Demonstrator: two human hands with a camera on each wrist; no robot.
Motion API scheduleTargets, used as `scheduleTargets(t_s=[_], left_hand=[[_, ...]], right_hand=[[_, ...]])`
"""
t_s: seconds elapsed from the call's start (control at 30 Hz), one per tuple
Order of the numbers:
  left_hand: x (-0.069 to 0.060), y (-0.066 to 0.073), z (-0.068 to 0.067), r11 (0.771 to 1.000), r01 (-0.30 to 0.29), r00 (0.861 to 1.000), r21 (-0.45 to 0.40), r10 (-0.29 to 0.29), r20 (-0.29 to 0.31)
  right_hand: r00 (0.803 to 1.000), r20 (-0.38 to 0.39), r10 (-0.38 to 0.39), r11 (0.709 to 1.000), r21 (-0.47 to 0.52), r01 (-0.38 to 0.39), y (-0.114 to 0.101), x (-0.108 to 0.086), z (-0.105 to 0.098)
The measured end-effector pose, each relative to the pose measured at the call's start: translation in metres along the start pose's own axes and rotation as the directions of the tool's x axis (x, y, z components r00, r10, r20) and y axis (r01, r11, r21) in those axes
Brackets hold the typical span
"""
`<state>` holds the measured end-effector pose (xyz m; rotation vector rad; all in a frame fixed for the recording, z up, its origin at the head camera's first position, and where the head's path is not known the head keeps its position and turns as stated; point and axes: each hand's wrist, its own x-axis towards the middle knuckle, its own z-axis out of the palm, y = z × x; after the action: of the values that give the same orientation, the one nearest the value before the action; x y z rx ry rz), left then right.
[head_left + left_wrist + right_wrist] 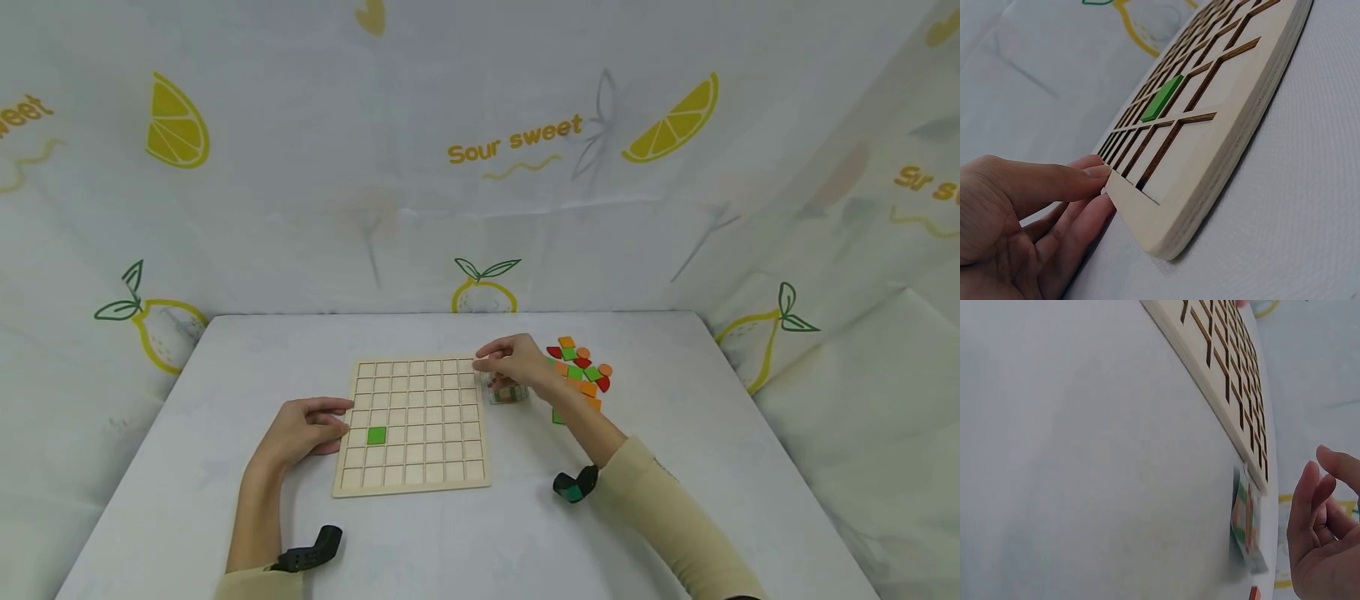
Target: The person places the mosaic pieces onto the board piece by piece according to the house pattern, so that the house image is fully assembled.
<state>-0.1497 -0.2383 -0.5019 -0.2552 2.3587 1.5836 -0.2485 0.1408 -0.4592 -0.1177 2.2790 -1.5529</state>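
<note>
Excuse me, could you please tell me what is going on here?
A person is working at a table with a wooden grid board. The left hand touches the board's left edge; the right hand hovers near its far right corner and a small packet, holding nothing that I can see. One green square sits in the grid, and loose colored pieces lie to the right.

White-covered table, wooden grid board, small clear packet, loose colourful flat pieces
</note>
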Motion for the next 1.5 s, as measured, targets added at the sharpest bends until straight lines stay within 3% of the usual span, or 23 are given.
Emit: scheduleTargets(t_s=[0.3, 0.63, 0.97, 1.5], left_hand=[[-0.001, 0.001, 0.001, 1.0, 0.008, 1.0, -0.011, -0.008, 0.004], [-0.001, 0.0, 0.0, 1.0, -0.006, 1.0, -0.004, 0.006, 0.0], [-0.001, -0.001, 0.0, 1.0, -0.009, 1.0, -0.008, 0.008, -0.003], [-0.001, 0.0, 0.003, 1.0, 0.001, 1.0, -0.006, -0.001, -0.012]], right_hand=[[0.992, -0.089, 0.093, 0.996, 0.011, -0.092, 0.023, 0.003, -0.065], [0.982, -0.132, 0.133, 0.991, -0.012, -0.136, 0.053, -0.002, -0.116], [0.982, -0.143, 0.123, 0.981, -0.13, -0.142, 0.068, -0.008, -0.135], [0.984, -0.124, 0.131, 0.968, -0.2, -0.154, 0.073, -0.005, -0.144]])
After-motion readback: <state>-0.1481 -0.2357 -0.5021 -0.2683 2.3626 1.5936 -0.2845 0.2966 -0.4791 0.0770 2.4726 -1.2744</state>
